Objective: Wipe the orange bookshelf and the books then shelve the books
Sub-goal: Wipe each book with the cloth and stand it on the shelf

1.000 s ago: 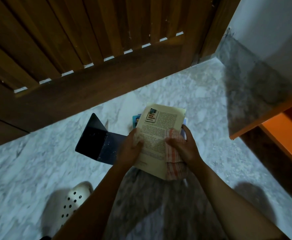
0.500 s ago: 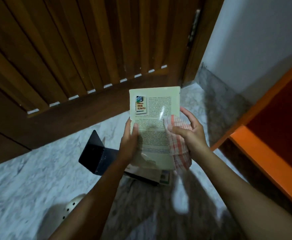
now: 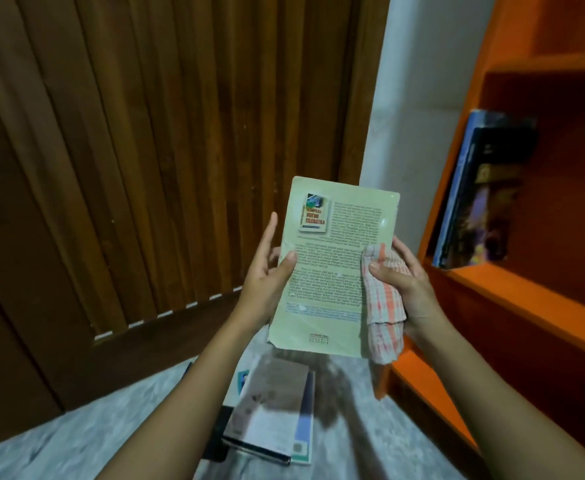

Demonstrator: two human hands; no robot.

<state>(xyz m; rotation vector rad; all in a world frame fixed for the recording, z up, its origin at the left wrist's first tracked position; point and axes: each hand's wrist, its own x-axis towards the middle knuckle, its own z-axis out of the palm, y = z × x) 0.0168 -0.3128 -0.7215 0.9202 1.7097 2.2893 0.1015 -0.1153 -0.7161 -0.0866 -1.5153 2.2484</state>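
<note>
Nearest you, on the marble floor (image 3: 59, 452), a small pile of books (image 3: 273, 410) lies unshelved, so I judge the job only partly through. Above it, your left grip (image 3: 267, 282) is clamped on the left edge of the pale green book (image 3: 332, 271), thumb on the back cover and fingers behind, holding it upright in the air. Your right grip (image 3: 412, 289) is closed round the checked cloth (image 3: 384, 306), pressing it to the book's right edge; this one looks mid-wipe or just wiped. Farther right, the orange bookshelf (image 3: 526, 299) already carries a few leaning books (image 3: 481, 199) at the left end of one shelf, with room beside them. Whether the shelf itself is wiped, I cannot tell. Farthest off stands the wooden door (image 3: 180, 133)
</note>
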